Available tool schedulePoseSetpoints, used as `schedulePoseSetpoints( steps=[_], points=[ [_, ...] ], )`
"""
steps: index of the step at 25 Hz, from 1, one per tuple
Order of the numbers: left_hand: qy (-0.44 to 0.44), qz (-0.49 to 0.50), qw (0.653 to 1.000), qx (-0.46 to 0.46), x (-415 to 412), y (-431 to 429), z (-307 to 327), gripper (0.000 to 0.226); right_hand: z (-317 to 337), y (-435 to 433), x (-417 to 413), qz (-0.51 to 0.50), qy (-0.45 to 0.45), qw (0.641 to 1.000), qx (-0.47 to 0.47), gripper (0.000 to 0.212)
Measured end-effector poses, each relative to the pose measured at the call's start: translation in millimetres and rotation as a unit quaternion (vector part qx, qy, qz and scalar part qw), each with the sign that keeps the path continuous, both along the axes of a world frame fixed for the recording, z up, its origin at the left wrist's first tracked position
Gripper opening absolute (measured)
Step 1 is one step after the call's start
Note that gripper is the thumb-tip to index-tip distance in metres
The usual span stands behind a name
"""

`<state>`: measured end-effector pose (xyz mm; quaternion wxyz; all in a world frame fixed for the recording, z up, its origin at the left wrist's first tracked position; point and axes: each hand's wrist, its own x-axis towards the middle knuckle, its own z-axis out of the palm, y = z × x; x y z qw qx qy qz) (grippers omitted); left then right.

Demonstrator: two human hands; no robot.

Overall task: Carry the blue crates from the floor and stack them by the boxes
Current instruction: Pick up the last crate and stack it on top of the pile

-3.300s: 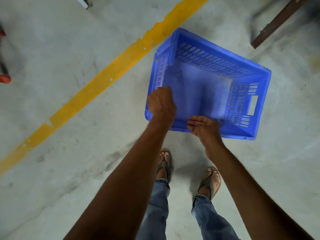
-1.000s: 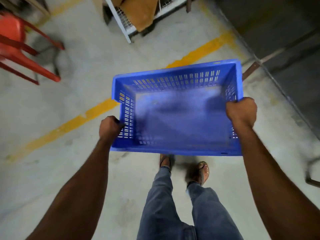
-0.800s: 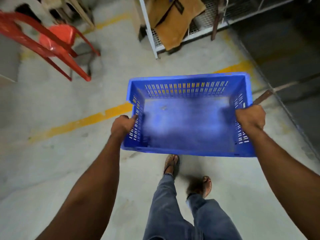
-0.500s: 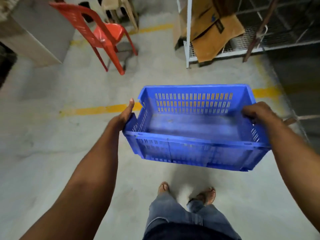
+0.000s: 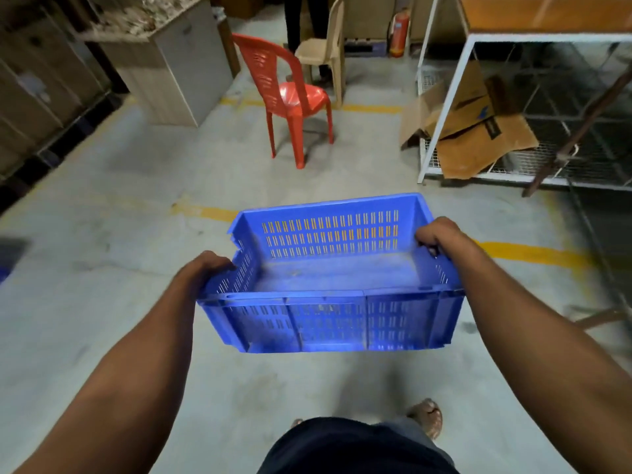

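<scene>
Lifted clear of the floor since a few seconds ago, when it sat on the concrete beside a yellow line, the blue crate (image 5: 328, 278) is now carried level in front of the person's waist, with the room ahead opened into view. At far left, tall brown cartons (image 5: 30, 94) stand along the wall, and next to them a pale wooden cabinet (image 5: 171, 63) bears a speckled stone top. The person's left hand (image 5: 201, 271) curls over the crate's left rim, its grip closed on the short end wall. Between the hands the crate is empty, its slotted walls and bare bottom plainly visible; it hangs above the grey concrete floor (image 5: 102, 234), touching nothing but the two hands. Beyond it, a yellow floor line (image 5: 533, 253) runs across the concrete, showing through the slots of the far wall. Farther back stand an orange plastic chair (image 5: 290, 97) and, just behind it, a beige plastic chair (image 5: 325, 53), with a red fire extinguisher (image 5: 398, 32) near the back wall. The right hand (image 5: 441, 236) closes its grip over the crate's right rim. At right, a white wire-mesh rack (image 5: 444, 97) holds flattened, open cardboard boxes (image 5: 478, 131) leaning on its lowest shelf. One sandalled foot (image 5: 427, 415) shows below.
</scene>
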<state>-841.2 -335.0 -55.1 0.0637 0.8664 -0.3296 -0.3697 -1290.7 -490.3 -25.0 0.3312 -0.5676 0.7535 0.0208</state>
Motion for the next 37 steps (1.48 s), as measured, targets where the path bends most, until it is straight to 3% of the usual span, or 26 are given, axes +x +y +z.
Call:
schedulePoseSetpoints(
  steps=[2,5,8,15,17,19,21,23,25,29,33,37],
  points=[
    [-0.025,0.014,1.000,0.005,45.3,38.6,-0.1,0.019,1.7,12.2,51.6,0.024,-0.027,0.999,-0.022,0.023],
    [-0.067,0.048,0.997,0.003,101.9,94.2,-5.0,0.022,3.2,35.2,127.4,0.079,0.006,0.992,-0.101,0.014],
    [-0.105,0.096,0.990,0.008,149.8,143.2,-9.3,0.024,-5.9,55.4,201.5,0.111,0.037,0.978,-0.172,0.028],
    [-0.217,0.141,0.964,0.058,217.3,222.1,-5.5,0.020,-33.7,43.8,353.9,0.276,0.030,0.945,-0.170,0.036],
    [-0.225,0.163,0.958,0.071,237.3,238.7,-7.7,0.021,-34.1,29.0,402.8,0.298,-0.015,0.946,-0.129,0.029],
    [-0.226,0.194,0.951,0.078,259.9,253.3,-7.6,0.025,-32.5,8.3,444.4,0.278,-0.125,0.952,-0.010,0.010],
    [-0.223,0.222,0.945,0.090,275.9,269.6,-6.8,0.027,-36.0,-12.3,481.8,0.205,-0.255,0.928,0.177,0.025],
    [-0.222,0.252,0.936,0.104,285.5,284.2,-5.3,0.026,-41.5,-20.5,519.1,0.190,-0.297,0.902,0.250,0.034],
    [-0.223,0.294,0.923,0.108,295.3,297.0,-2.6,0.024,-46.3,-15.5,562.2,0.230,-0.279,0.907,0.216,0.031],
    [-0.212,0.346,0.907,0.117,329.9,320.4,-2.3,0.023,-47.5,12.1,642.6,0.353,-0.151,0.923,0.026,0.029],
    [-0.196,0.368,0.898,0.138,383.1,342.4,-10.9,0.031,-54.1,33.3,727.2,0.460,-0.054,0.883,-0.074,0.033],
    [-0.175,0.381,0.898,0.136,465.9,359.6,-19.5,0.033,-56.1,58.9,825.5,0.490,-0.022,0.861,-0.136,0.027]
  ],
)
